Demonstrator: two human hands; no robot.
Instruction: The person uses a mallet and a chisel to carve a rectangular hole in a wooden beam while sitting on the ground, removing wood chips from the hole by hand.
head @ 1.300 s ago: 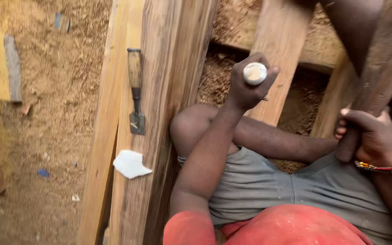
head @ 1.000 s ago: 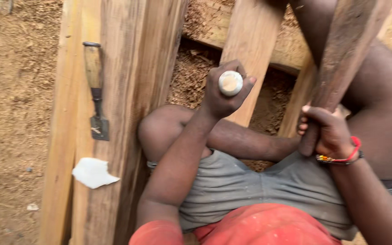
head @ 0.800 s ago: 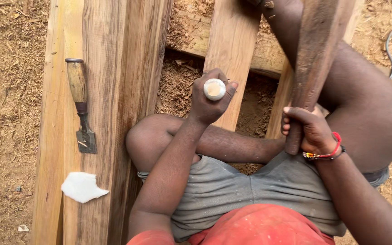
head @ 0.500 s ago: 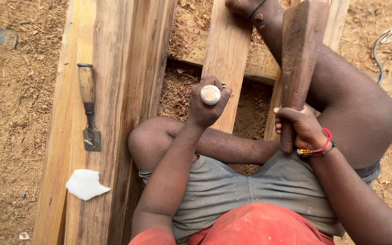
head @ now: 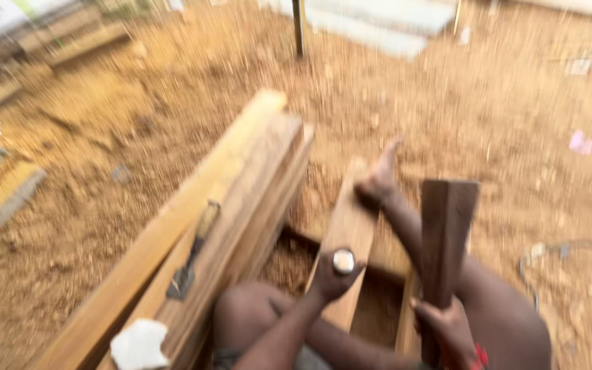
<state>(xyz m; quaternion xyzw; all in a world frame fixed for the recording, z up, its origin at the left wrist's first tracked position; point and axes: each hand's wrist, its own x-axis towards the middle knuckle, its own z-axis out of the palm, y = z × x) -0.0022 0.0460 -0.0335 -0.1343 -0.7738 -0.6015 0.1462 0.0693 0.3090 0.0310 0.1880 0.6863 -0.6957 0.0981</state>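
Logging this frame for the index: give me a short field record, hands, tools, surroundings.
left hand: gripping a chisel upright on a plank, its pale round butt facing the camera
right hand: holding a dark wooden mallet upright
stacked beams: at left, carrying a second chisel and a white scrap
ground: sawdust and dirt
image: motion-blurred

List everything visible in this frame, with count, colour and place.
Planks: several, light brown, stacked at left, running away from the person.
Spare chisel: one, wooden handle, dark blade, lying on the planks.
White scrap: one, on the planks' near end.
Board: one, tan, under the left hand.
Sawdust ground: orange-brown, all around.
Chisel handle: one, pale butt, in left hand.
Wooden mallet: one, dark brown, upright in right hand.
Foot: one, bare, on the board.
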